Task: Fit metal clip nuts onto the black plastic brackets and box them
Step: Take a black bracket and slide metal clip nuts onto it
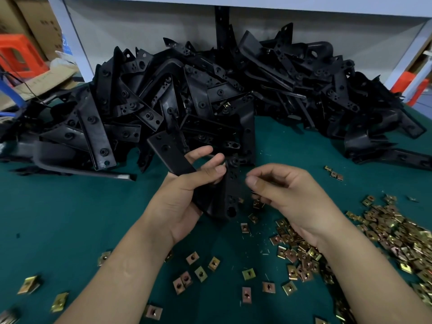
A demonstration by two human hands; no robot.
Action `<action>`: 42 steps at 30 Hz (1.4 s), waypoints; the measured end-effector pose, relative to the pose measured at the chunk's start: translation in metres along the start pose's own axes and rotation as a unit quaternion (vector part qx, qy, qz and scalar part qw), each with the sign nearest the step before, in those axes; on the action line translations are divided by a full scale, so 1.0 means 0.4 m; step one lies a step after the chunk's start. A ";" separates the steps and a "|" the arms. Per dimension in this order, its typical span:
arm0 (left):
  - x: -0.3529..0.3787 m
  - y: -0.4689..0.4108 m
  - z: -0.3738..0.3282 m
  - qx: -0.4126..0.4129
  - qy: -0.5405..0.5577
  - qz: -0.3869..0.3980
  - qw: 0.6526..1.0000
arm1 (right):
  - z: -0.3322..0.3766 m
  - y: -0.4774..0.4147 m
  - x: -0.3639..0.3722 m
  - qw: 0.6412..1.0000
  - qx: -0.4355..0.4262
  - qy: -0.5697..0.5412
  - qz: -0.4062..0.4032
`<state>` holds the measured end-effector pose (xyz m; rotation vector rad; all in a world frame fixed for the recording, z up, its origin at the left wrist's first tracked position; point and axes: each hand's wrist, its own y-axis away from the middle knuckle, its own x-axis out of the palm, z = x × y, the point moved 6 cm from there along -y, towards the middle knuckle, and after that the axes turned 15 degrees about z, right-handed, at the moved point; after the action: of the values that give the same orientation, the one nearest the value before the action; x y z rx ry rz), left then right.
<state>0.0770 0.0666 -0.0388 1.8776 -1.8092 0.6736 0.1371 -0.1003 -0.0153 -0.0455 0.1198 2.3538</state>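
Note:
My left hand grips a black plastic bracket above the green table, thumb across its flat arm. Just to the right of the bracket, my right hand has its fingers curled, with several brass-coloured clip nuts showing under the fingers. What the thumb and forefinger pinch is too small to see. Loose clip nuts lie heaped at the right and scattered along the front of the table.
A big pile of black brackets fills the back of the green table against a grey panel. Cardboard boxes and an orange stool stand at the far left.

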 end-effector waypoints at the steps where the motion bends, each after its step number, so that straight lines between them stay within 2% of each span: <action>1: 0.000 0.000 0.000 0.000 0.000 0.000 1.000 | -0.002 0.000 -0.001 1.000 0.007 -0.026 -0.002; 5: 0.001 0.001 0.002 -0.002 0.004 -0.002 1.000 | -0.005 0.002 0.010 0.992 0.025 -0.119 0.016; 15: 0.003 0.000 0.005 -0.016 0.019 0.007 1.000 | -0.002 0.005 0.017 0.981 0.040 -0.190 0.023; 22: 0.003 -0.002 0.005 -0.017 0.022 0.013 1.000 | -0.005 0.008 0.020 0.982 0.058 -0.178 0.030; 33: 0.006 -0.001 0.009 -0.021 0.028 0.020 0.999 | -0.006 0.006 0.032 0.973 0.049 -0.219 0.059; 42: 0.014 0.002 0.007 -0.013 0.024 0.027 0.999 | 0.002 0.001 0.033 0.972 0.024 -0.233 0.022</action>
<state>0.0765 0.0604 -0.0373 1.7865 -1.8360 0.7040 0.1276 -0.0912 -0.0154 0.5352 -0.0531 2.3383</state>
